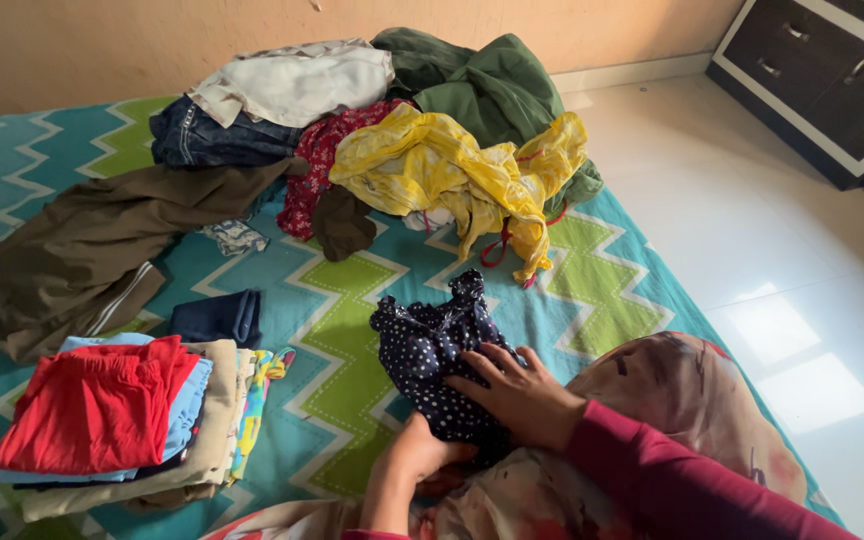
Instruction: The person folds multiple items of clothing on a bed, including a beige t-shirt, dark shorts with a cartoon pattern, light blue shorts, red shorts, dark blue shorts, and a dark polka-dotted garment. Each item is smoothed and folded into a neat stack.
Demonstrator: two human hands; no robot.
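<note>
A dark navy garment with white dots (430, 345) lies partly folded on the zigzag-patterned bed cover (342, 330) in front of me. My right hand (517, 392) presses flat on its lower part, fingers spread over the cloth. Under the garment's near edge, my left hand (422, 455) grips the fabric from below. A stack of folded clothes (127, 415), red on top of light blue and beige, sits at the near left. A small folded navy piece (220, 317) lies just beyond the stack.
A heap of unfolded clothes fills the far side: yellow (452, 165), green (487, 85), white (297, 85), jeans (207, 135), a brown garment (102, 245). White tiled floor (752, 230) lies right of the bed. A dark drawer unit (822, 75) stands far right.
</note>
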